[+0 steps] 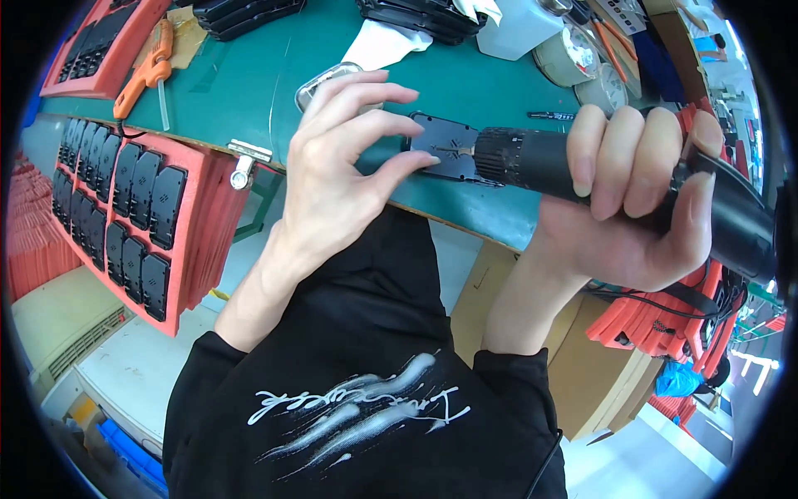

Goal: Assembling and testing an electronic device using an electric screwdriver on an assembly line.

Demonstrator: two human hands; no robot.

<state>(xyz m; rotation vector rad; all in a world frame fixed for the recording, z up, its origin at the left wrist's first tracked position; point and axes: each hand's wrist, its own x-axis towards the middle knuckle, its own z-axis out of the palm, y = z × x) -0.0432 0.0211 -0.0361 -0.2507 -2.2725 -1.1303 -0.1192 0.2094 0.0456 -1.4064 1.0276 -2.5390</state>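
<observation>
A black rectangular housing [453, 137] with small holes lies on the green tabletop [249, 75], partly covered by my hands. My left hand [337, 158] is at its left end, fingers spread; the thumb tip lies over the housing and the index tip is by its far edge. My right hand [636, 191] wraps round a black electric screwdriver [532, 158], held nearly level from the right. Its thin bit points left over the housing, close to my left thumb tip. Whether the bit touches a screw is too small to tell. Behind my left hand, a clear container [314, 87] is partly hidden.
Red foam trays [195, 241] of black housings stand at the left, below a metal clamp [243, 166] on the table edge. An orange glue gun [154, 71] lies far left. At the back right are a white bottle [519, 29], a round tub [565, 54] and a marker [551, 116].
</observation>
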